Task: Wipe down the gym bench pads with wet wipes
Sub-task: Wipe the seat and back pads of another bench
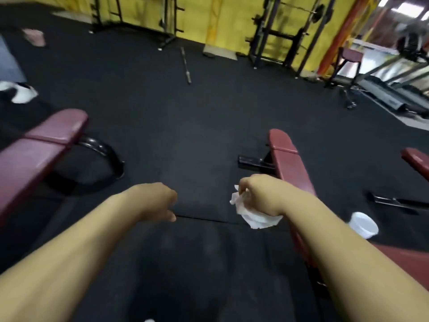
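Observation:
My right hand (257, 194) grips a crumpled white wet wipe (253, 214) in the air just left of a maroon bench pad (287, 163) that runs away from me on the right. My left hand (155, 203) hangs over the black floor with loosely curled fingers and holds nothing. A second maroon bench pad (41, 145) lies at the left, apart from both hands. A third maroon pad (415, 159) shows at the right edge.
A white tub (363, 225) stands on the floor right of my right forearm. A barbell (186, 65) lies on the black mat ahead. Black racks (274, 40) line the yellow wall. A person's white shoes (22, 92) are at far left.

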Demonstrator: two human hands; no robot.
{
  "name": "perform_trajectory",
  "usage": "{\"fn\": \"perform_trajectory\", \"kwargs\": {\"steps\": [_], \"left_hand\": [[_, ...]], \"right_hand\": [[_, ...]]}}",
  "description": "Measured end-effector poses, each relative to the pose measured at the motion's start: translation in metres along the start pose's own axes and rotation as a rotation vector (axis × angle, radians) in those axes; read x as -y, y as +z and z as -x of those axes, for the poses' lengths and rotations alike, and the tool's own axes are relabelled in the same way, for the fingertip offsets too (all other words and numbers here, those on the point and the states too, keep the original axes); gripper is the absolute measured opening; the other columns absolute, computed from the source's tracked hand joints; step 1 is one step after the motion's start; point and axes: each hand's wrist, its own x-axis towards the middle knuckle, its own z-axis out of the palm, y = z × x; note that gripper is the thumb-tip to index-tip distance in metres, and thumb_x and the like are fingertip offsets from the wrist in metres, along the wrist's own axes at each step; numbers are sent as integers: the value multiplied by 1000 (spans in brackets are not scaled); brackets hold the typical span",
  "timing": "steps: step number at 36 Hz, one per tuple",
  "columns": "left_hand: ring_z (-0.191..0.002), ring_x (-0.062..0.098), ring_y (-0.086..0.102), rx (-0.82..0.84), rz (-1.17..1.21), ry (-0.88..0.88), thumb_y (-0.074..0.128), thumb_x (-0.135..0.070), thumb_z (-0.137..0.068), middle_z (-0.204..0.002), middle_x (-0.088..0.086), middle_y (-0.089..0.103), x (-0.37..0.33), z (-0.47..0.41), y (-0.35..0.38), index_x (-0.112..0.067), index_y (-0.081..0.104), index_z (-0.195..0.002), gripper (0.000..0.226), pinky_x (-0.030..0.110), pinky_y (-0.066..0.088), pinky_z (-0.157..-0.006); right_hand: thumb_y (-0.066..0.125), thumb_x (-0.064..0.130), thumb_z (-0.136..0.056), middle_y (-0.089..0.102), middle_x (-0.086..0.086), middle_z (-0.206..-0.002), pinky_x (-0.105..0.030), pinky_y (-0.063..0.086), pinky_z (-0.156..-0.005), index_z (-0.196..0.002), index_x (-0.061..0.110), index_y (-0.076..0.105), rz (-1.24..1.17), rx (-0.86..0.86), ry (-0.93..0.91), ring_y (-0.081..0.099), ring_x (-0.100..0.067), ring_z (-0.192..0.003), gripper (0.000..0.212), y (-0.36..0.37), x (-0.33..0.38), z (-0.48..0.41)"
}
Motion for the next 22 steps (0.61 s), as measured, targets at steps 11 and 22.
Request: {"fn": "perform_trajectory", "kwargs": {"steps": [11,22], "left_hand": [[-106,20,58,2,101,-236,62,-53,-81,-120,-2,59,158,-8,-15,-26,54,-121,48,29,47,-86],[-107,21,57,81,218,-417,63,-52,-81,-122,1,58,259,-46,-27,-24,53,-123,51,35,48,-92]], "right_hand": [[46,14,-89,45,22,-81,-31,51,-86,-94,23,62,162,45,-263,52,-10,-90,19,-25,100,-153],[55,22,-87,61,4,-105,-33,51,-82,-106,17,60,209,99,-418,59,-20,-94,20,-33,147,-311]]}}
